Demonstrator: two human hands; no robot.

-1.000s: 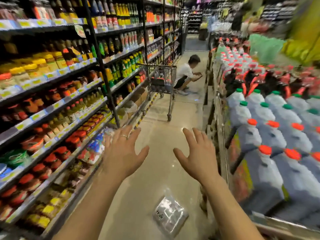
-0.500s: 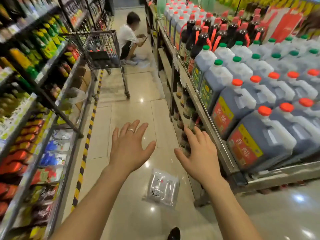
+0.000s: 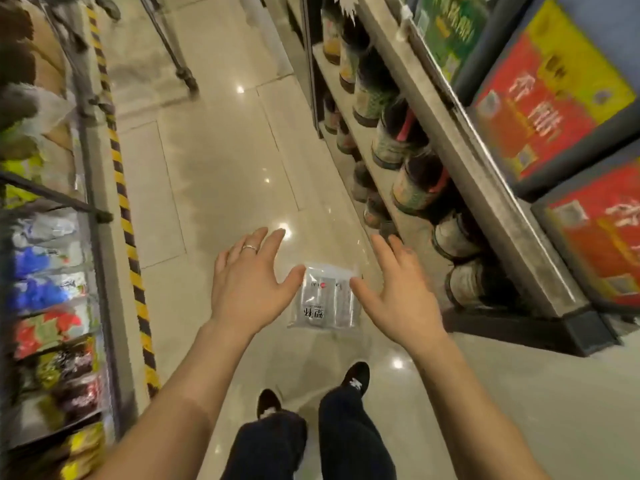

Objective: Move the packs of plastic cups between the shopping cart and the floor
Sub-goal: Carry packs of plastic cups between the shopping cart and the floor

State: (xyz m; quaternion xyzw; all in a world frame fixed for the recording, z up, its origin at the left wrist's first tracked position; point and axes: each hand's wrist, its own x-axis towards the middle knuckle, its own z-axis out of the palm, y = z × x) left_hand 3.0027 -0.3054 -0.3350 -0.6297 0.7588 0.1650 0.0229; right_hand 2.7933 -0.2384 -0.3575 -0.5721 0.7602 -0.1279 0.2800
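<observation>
The pack of cups (image 3: 323, 299) is judged light, soft and slippery; both long edges should be held. The left hand (image 3: 247, 284) and right hand (image 3: 398, 292) are spread open, holding nothing.

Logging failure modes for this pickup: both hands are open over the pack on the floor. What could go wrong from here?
1. The clear plastic pack of cups lies flat on the glossy beige tile floor; the open left hand and right hand may push it sliding rather than get under it.
2. The right hand is close to the dark bottles on the bottom shelf and could knock one.
</observation>
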